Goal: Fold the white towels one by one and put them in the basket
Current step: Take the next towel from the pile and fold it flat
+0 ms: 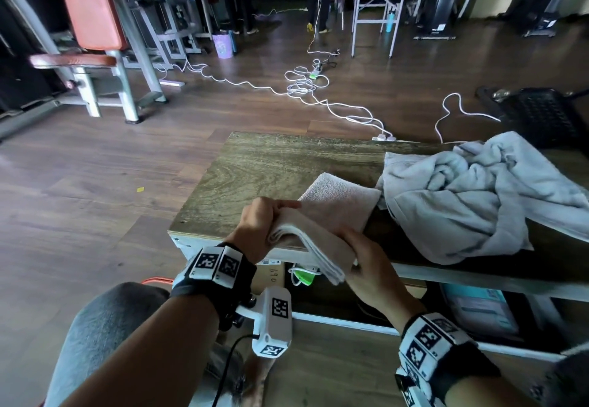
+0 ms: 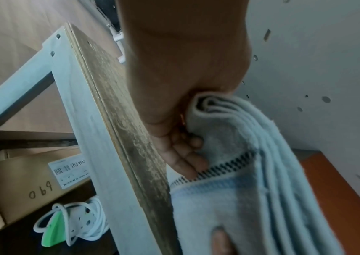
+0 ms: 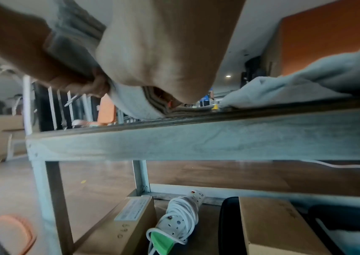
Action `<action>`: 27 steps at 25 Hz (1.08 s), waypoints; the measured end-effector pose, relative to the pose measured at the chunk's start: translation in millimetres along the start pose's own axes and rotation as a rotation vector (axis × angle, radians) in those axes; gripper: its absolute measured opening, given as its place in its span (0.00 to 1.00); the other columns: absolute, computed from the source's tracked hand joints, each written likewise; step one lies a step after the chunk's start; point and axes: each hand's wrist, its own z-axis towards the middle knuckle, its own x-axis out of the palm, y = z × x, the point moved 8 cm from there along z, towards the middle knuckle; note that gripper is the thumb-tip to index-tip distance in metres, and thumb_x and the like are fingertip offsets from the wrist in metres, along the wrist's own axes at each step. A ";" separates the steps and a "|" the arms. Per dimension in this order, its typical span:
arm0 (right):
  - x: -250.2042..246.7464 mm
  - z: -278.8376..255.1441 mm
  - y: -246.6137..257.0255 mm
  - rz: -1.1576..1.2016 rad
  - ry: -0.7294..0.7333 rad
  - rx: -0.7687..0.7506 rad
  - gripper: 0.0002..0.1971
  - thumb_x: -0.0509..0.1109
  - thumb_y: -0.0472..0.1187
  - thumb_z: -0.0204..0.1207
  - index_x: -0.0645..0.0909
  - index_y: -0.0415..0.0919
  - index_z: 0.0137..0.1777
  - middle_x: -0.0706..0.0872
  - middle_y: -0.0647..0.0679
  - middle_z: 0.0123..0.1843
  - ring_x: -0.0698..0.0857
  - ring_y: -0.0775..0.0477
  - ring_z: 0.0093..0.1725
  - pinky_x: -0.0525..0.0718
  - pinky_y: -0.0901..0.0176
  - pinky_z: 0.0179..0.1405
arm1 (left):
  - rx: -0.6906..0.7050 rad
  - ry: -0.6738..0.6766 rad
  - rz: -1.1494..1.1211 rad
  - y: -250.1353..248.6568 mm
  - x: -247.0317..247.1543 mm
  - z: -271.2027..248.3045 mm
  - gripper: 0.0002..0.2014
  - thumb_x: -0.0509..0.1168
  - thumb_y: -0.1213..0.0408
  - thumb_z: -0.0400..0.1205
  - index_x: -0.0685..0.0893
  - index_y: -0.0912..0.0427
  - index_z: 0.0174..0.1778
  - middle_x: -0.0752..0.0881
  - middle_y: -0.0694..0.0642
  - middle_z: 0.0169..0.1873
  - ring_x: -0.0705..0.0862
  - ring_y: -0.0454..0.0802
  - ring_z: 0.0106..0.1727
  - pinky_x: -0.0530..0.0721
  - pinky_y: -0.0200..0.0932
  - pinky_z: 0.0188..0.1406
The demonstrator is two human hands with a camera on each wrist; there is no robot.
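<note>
A folded white towel (image 1: pixel 331 215) lies half on the wooden table (image 1: pixel 271 164), its near end lifted over the front edge. My left hand (image 1: pixel 264 228) grips the towel's layered left edge, thumb on top and fingers curled beneath. In the left wrist view those layers (image 2: pixel 229 138) show bunched in the left hand (image 2: pixel 181 82). My right hand (image 1: pixel 366 263) holds the towel's near right corner. The right wrist view shows my right hand (image 3: pixel 164 51) over the towel (image 3: pixel 135 105) at the table's edge (image 3: pixel 196 138). A heap of unfolded white towels (image 1: pixel 478 196) sits on the table's right side.
An orange basket rim (image 3: pixel 15 229) shows low at my left, also as the orange rim (image 1: pixel 156 280) by my knee. Under the table lie cardboard boxes (image 3: pixel 273 224) and a coiled power strip (image 3: pixel 179 215). White cables (image 1: pixel 302 84) run across the floor beyond.
</note>
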 end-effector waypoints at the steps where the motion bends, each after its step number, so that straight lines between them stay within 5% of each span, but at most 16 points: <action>1: -4.7 0.7 -2.5 0.112 -0.022 0.049 0.18 0.76 0.29 0.73 0.84 0.50 0.57 0.90 0.55 0.49 0.89 0.56 0.50 0.88 0.53 0.46 | 0.032 0.021 0.056 -1.0 1.5 2.4 0.28 0.50 0.78 0.64 0.90 0.69 0.53 0.87 0.75 0.51 0.87 0.66 0.44 0.87 0.49 0.32; 4: -17.6 7.3 -10.1 0.307 -0.091 0.142 0.20 0.64 0.26 0.71 0.88 0.47 0.54 0.92 0.53 0.48 0.90 0.54 0.52 0.87 0.59 0.48 | 0.271 0.015 0.545 -12.9 4.9 9.0 0.31 0.49 0.84 0.70 0.92 0.54 0.52 0.89 0.59 0.48 0.86 0.51 0.41 0.83 0.34 0.27; 7: -22.6 18.5 -21.6 0.296 -0.078 0.180 0.18 0.62 0.30 0.69 0.89 0.42 0.53 0.92 0.48 0.49 0.90 0.49 0.54 0.86 0.54 0.52 | 0.522 0.069 0.888 -24.4 19.3 10.3 0.22 0.66 0.81 0.74 0.91 0.51 0.52 0.87 0.45 0.41 0.85 0.36 0.40 0.79 0.23 0.34; 10: -30.1 26.4 -26.5 0.213 -0.133 0.262 0.09 0.64 0.36 0.77 0.86 0.37 0.42 0.86 0.55 0.32 0.80 0.57 0.29 0.76 0.56 0.29 | 0.689 0.092 0.865 -33.5 24.8 9.7 0.08 0.73 0.76 0.75 0.89 0.58 0.43 0.86 0.48 0.32 0.82 0.29 0.28 0.76 0.24 0.30; 11: -33.7 30.3 -28.0 0.209 -0.162 0.307 0.10 0.65 0.40 0.80 0.84 0.39 0.39 0.81 0.57 0.26 0.75 0.59 0.25 0.72 0.60 0.26 | 0.691 0.093 0.829 -35.0 24.1 11.1 0.05 0.72 0.73 0.78 0.87 0.61 0.39 0.83 0.48 0.28 0.79 0.32 0.24 0.74 0.27 0.27; 13: -38.5 42.3 -31.4 0.217 -0.200 0.389 0.14 0.68 0.48 0.83 0.81 0.44 0.37 0.79 0.57 0.27 0.77 0.61 0.25 0.73 0.66 0.26 | 0.663 0.034 0.819 -34.4 18.7 16.1 0.15 0.68 0.64 0.83 0.80 0.64 0.31 0.76 0.48 0.22 0.72 0.37 0.18 0.68 0.31 0.19; 16: -33.3 61.5 -45.7 0.089 -0.102 0.538 0.19 0.69 0.60 0.80 0.84 0.43 0.42 0.80 0.55 0.30 0.80 0.59 0.29 0.74 0.63 0.30 | 0.560 -0.022 0.806 -24.1 14.5 18.6 0.25 0.63 0.52 0.86 0.71 0.57 0.23 0.69 0.47 0.17 0.67 0.40 0.15 0.64 0.34 0.14; 19: -24.5 63.6 -65.2 0.091 -0.001 0.695 0.15 0.74 0.56 0.76 0.88 0.42 0.45 0.91 0.47 0.42 0.88 0.48 0.44 0.87 0.50 0.49 | 0.462 0.009 0.796 -6.3 12.7 24.5 0.24 0.66 0.50 0.84 0.75 0.60 0.25 0.69 0.46 0.19 0.65 0.40 0.17 0.63 0.34 0.16; 22: -28.1 61.0 -63.5 0.120 -0.014 0.713 0.08 0.73 0.46 0.76 0.83 0.41 0.44 0.87 0.51 0.44 0.85 0.52 0.46 0.85 0.40 0.65 | 0.473 -0.052 0.760 -5.1 8.3 31.2 0.17 0.68 0.54 0.82 0.83 0.65 0.35 0.75 0.45 0.20 0.68 0.39 0.18 0.66 0.33 0.16; 24: -32.8 60.2 -54.9 0.068 -0.051 0.683 0.07 0.70 0.44 0.81 0.78 0.42 0.48 0.79 0.53 0.43 0.77 0.58 0.41 0.82 0.48 0.62 | 0.515 -0.130 0.752 -7.7 7.5 33.0 0.15 0.69 0.55 0.82 0.77 0.60 0.33 0.74 0.44 0.21 0.68 0.38 0.18 0.67 0.33 0.17; 27: -34.4 64.7 -53.0 -0.044 -0.091 0.629 0.11 0.69 0.46 0.83 0.79 0.37 0.53 0.82 0.45 0.50 0.75 0.56 0.39 0.77 0.57 0.42 | 0.496 -0.242 0.869 -3.6 6.9 38.1 0.18 0.68 0.52 0.81 0.71 0.54 0.29 0.76 0.47 0.23 0.73 0.45 0.24 0.71 0.39 0.28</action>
